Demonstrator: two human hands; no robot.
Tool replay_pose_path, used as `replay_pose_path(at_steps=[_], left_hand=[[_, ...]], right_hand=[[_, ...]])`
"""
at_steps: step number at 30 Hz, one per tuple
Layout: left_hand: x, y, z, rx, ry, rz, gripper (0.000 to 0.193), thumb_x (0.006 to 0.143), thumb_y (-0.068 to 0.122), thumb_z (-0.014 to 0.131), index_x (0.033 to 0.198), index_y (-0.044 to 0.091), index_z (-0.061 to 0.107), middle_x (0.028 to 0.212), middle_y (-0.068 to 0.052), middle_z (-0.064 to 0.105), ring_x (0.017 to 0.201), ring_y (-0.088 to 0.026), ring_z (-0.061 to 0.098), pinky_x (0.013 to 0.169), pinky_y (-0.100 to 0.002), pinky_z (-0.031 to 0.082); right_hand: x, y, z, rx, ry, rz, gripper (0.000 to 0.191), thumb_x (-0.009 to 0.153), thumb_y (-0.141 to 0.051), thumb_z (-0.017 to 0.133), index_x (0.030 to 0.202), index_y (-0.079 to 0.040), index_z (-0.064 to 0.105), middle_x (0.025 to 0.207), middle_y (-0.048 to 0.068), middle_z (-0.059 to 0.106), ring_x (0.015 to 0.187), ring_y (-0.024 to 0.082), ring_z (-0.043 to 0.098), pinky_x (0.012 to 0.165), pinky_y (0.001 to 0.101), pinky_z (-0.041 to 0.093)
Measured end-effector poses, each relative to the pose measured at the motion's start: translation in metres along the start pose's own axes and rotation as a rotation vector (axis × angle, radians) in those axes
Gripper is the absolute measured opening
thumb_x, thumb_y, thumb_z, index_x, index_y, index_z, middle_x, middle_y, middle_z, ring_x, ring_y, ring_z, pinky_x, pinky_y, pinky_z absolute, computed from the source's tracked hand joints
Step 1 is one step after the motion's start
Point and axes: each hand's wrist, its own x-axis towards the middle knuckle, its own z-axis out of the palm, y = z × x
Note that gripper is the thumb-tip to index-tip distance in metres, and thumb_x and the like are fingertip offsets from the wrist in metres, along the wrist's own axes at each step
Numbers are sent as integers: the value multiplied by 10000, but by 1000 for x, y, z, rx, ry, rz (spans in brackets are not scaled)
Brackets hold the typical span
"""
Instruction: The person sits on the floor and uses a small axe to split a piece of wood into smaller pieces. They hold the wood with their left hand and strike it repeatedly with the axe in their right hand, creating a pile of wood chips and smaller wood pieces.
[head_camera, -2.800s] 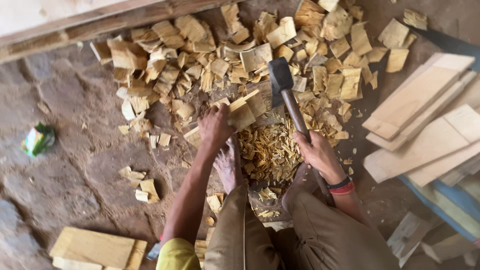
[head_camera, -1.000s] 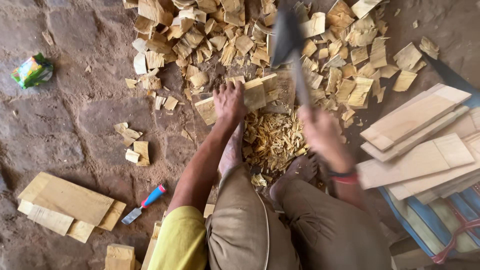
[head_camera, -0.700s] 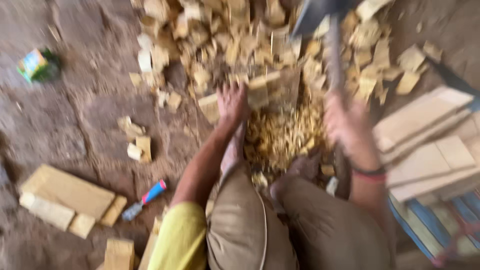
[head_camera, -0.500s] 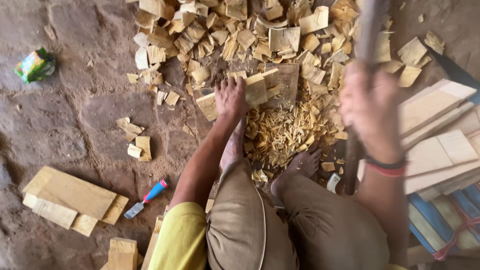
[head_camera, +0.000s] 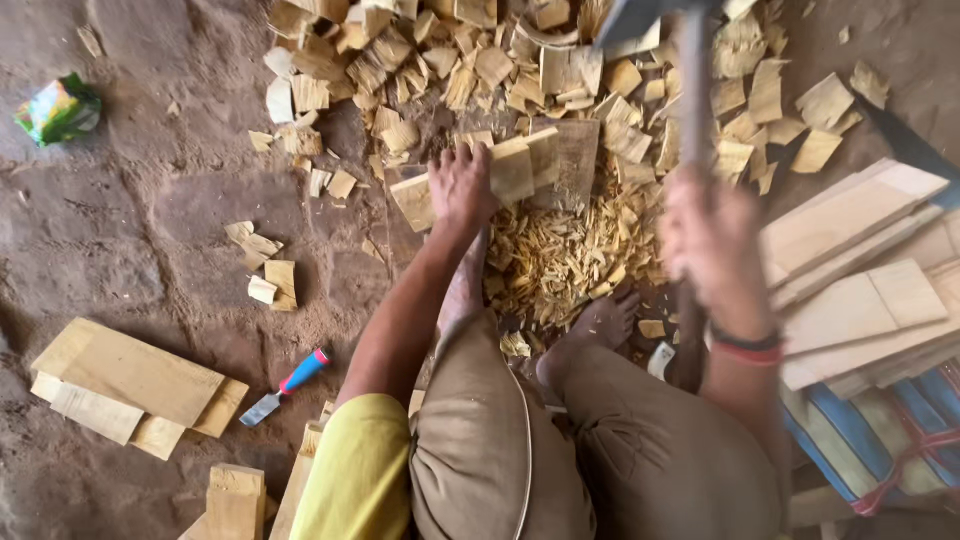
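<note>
Dirt floor (head_camera: 130, 230) lies strewn with wood chips (head_camera: 420, 60) and stacked planks (head_camera: 860, 260). Left hand (head_camera: 462, 185) grips the wood block (head_camera: 500, 175) beside the shavings; right hand (head_camera: 710, 235) clasps the hatchet (head_camera: 690, 90), lower than half a second ago.

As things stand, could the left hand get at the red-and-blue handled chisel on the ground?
Probably yes, once it lets go: the left hand holds a wood piece, and bare ground lies between it and the chisel.
</note>
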Motion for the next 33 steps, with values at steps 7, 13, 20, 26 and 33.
replay_pose_path(at_steps=[7,13,20,26,33], left_hand=[[19,-4,5,21,-55,-27,759,688,-26,708,1392,135,475,1266,-159,558,1191,-316,533,1022,-474,437],[10,-12,14,8,196,105,665,712,45,735,1332,83,498,1270,-179,575,1258,-354,520,1071,-534,405],[13,-6,16,39,82,22,838,623,44,774,1389,109,440,1243,-172,552,1178,-339,513,1009,-534,397],[16,-7,7,12,-59,-18,771,705,38,749,1416,109,460,1237,-139,564,1170,-296,541,1044,-467,429],[2,-6,1,-13,143,76,1037,477,183,889,1415,93,456,1373,-239,510,1272,-442,485,1086,-620,330]], right_hand=[[15,17,43,-305,-42,100,305,1065,-341,501,912,-93,589,565,-48,476,390,55,443,313,233,381],[6,50,39,-159,-101,228,286,1046,-324,559,951,-58,603,581,-56,484,402,48,430,328,228,385],[5,-47,3,-178,7,-133,280,1127,-307,507,1020,-55,565,649,-59,515,463,44,491,379,209,445],[20,36,42,-499,-110,73,381,1109,-381,460,910,-82,587,576,-43,490,396,74,469,330,247,416],[-4,65,29,-103,-97,292,252,1033,-322,564,1029,-76,615,576,-51,503,396,46,466,325,227,419]])
